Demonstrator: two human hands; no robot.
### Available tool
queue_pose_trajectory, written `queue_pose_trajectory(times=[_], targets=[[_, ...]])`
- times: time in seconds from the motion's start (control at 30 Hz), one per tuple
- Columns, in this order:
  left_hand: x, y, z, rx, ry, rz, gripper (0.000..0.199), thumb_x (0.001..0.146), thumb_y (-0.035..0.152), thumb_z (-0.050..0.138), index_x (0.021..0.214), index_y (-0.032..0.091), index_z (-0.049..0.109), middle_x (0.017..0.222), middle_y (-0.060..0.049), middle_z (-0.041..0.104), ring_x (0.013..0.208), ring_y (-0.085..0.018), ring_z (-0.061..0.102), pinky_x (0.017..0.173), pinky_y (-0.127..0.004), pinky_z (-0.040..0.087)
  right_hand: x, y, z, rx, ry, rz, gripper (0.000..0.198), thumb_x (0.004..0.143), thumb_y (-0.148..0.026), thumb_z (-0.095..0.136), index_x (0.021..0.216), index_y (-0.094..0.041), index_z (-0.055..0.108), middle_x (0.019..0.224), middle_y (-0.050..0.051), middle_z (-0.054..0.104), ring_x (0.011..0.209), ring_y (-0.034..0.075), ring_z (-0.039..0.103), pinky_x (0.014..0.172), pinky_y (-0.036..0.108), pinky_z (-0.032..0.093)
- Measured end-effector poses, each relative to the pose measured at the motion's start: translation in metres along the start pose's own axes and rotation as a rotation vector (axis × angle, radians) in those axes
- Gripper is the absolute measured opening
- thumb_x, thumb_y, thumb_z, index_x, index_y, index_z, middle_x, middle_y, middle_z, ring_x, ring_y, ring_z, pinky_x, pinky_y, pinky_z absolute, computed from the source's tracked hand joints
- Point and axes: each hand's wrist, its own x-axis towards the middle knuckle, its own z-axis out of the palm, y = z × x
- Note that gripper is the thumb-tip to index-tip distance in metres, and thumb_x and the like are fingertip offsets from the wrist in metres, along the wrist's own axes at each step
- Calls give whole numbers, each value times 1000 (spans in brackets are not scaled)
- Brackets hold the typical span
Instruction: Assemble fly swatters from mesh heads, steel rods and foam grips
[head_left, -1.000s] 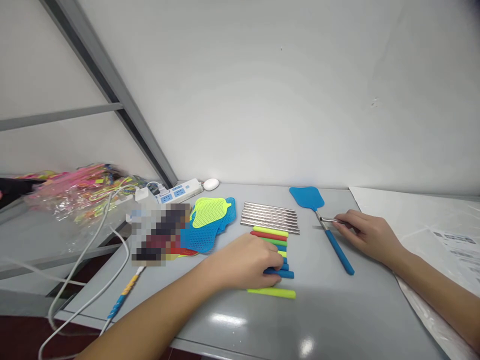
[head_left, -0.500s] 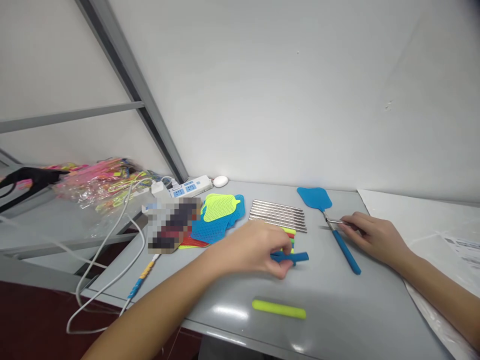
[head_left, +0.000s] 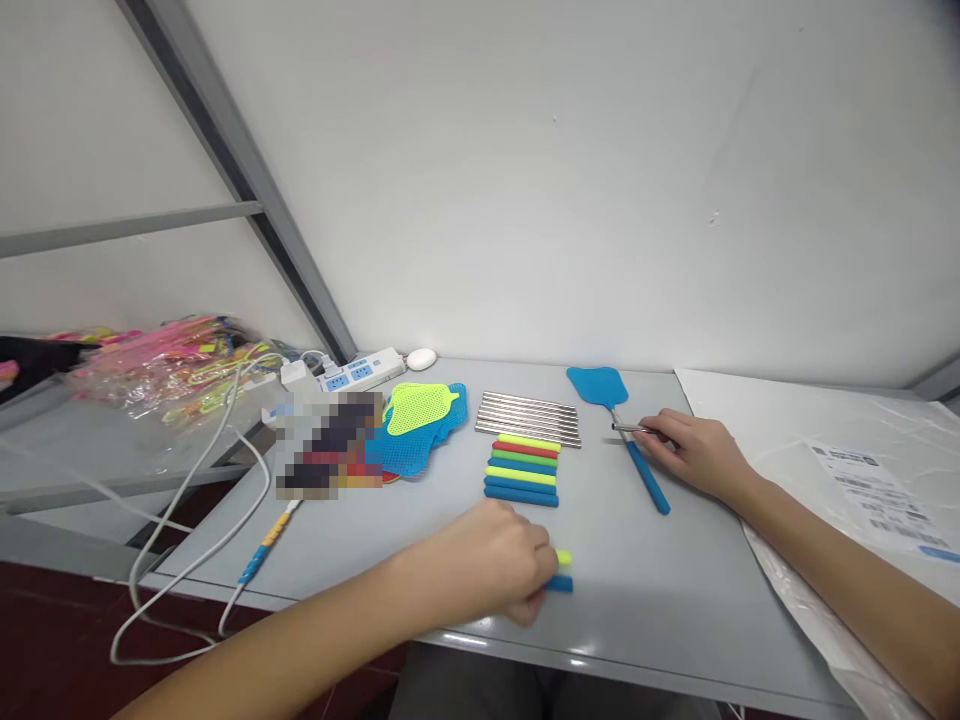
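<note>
My left hand (head_left: pixel 499 565) is closed around a blue handle tube (head_left: pixel 561 583), low over the front of the table. Just beyond it, a yellow-green handle tube (head_left: pixel 564 557) shows only its end, the rest being covered by my fingers. In my right hand (head_left: pixel 686 450) a thin metal rod (head_left: pixel 628 428) is pinched, its free end pointing left. That rod crosses above a blue fly swatter (head_left: pixel 649 480) lying on the table. Several coloured handle tubes (head_left: pixel 521 468) lie in a row in the middle, with several metal rods (head_left: pixel 528 418) lined up behind them.
Blue and yellow-green perforated swatter heads (head_left: pixel 421 410) are piled at left, beside a pixelated patch. A power strip (head_left: pixel 364 370) and a white oval object (head_left: pixel 421 358) sit near the wall. White cables (head_left: pixel 259 470) hang at left. A white plastic sheet (head_left: pixel 795 410) covers the right side.
My left hand has moved toward the front edge with the blue tube, beside the yellow-green one, uncovering the row of tubes. My right hand still holds the rod. The view has shifted slightly right.
</note>
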Motion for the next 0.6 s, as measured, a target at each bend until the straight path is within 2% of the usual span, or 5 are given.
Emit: queue_pose_trajectory(times=[0.1,0.2,0.33,0.43,0.6], targets=[[10,-22,-4,31,-1,-62,7,74,22,65,72,18,60,65,-2,63,58,-18,59,48,-30,32,-1,1,0,11,-2,-1,22,96,-37,50,94,-21,66,77,1,67,55,11,55,53,24,37],[17,-31,-7,17,-12,-91,7,73,22,65,72,19,59,67,-2,64,59,-18,60,48,-30,33,-1,2,0,7,2,1,22,96,-37,51,93,-21,66,77,1,66,55,11,55,52,24,37],[13,-26,1,-15,63,-93,6,74,23,63,76,19,58,71,-2,65,63,-18,60,52,-30,37,-2,2,-2,8,-1,-2,21,96,-36,51,94,-21,65,75,0,65,53,11,54,53,24,38],[7,-21,7,-9,127,-71,8,75,25,61,77,19,56,73,-1,63,63,-17,57,51,-31,34,-5,1,-2,-10,-2,-35,20,96,-36,51,98,-21,64,75,1,65,50,10,53,52,25,40],[4,-21,3,9,211,-30,10,78,29,60,80,20,55,78,-2,59,73,-18,55,57,-33,37,-13,5,6,-98,6,-120,18,92,-37,57,103,-23,63,84,3,69,57,14,61,52,27,44]])
